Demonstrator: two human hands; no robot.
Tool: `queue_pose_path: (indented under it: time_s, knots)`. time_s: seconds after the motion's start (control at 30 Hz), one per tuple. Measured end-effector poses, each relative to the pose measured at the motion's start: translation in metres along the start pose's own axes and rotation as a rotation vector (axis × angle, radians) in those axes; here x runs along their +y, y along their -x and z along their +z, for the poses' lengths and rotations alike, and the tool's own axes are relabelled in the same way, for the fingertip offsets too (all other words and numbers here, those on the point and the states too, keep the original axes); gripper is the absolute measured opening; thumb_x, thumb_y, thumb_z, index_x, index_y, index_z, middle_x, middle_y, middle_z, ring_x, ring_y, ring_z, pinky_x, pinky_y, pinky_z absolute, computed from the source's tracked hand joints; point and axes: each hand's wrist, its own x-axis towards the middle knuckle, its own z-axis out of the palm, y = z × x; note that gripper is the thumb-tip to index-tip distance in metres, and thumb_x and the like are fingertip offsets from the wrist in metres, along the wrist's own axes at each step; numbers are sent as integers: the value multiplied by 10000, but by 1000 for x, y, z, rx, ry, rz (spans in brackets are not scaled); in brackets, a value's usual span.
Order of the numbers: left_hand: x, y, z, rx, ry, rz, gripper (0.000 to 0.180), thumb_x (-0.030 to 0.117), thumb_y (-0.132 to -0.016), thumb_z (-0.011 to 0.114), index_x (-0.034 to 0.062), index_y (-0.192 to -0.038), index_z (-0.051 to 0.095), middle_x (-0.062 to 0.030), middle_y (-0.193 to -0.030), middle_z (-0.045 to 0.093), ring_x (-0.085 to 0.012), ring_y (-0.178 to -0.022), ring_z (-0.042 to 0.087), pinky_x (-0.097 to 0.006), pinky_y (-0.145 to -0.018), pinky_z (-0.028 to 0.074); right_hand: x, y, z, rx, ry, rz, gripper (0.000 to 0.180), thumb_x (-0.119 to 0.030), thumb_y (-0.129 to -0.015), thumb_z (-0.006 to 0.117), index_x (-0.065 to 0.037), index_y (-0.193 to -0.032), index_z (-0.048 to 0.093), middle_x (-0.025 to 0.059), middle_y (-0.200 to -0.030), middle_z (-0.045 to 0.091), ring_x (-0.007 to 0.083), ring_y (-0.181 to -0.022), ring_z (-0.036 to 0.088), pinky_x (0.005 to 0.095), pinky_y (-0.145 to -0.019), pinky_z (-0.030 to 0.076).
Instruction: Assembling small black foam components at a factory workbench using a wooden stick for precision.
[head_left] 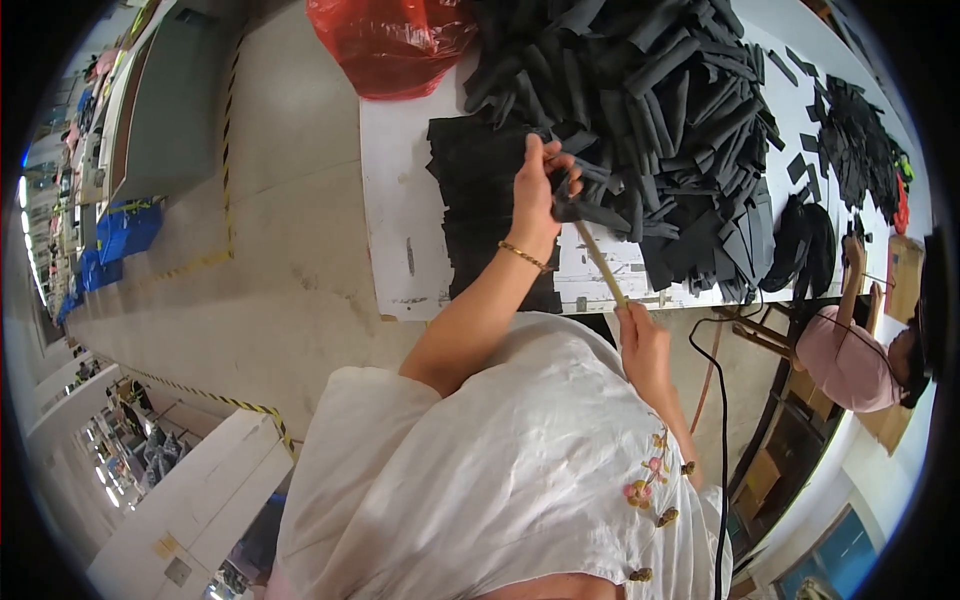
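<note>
My left hand (541, 190), with a gold bracelet at the wrist, is raised over the near side of the table and closed on a small black fabric piece (590, 212). Its index finger points up and away. In my right hand (643, 345), just off the table's near edge, is the lower end of a thin tan stick or strip (600, 262). The far end of this strip meets the black fabric piece; whether it goes inside cannot be made out. Under and left of my left hand lie flat black fabric pieces (480, 215) in overlapping rows.
A large heap of black fabric pieces (650, 110) covers the table's middle. A red plastic bag (395, 50) sits at the far left of the white table (395, 215). More black pieces (860, 140) lie farther right. A person in pink (845, 360) sits there. A black cable (722, 430) hangs beside my right arm.
</note>
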Motion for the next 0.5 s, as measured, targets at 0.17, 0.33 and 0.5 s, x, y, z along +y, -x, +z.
queue_pose_path:
  time_s: [0.17,0.33,0.5]
  knots:
    - [-15,10,-17,-203,-213,-184,356,418,-926,596,65,-892,572,-17,-566,475,-144,-430,435,-281,-429,367,1,-30,16,-75,-58,110,91,-88,-930,563,2,-925,576,241,-641,550,413,-567,556,416,-483,419]
    - [20,-28,-32,-84,37,37,259,269,-969,519,112,-764,517,50,-468,310,-70,-349,230,-244,-348,185,11,15,17,-73,-170,-7,102,-90,-933,562,0,-895,591,201,-618,565,336,-508,521,363,-477,415]
    - [36,-44,-27,-155,126,43,290,289,-1002,461,132,-763,512,43,-474,313,-76,-358,236,-237,-351,200,8,30,-35,-307,-264,201,169,-142,-895,649,1,-825,593,100,-561,547,131,-509,522,314,-465,397]
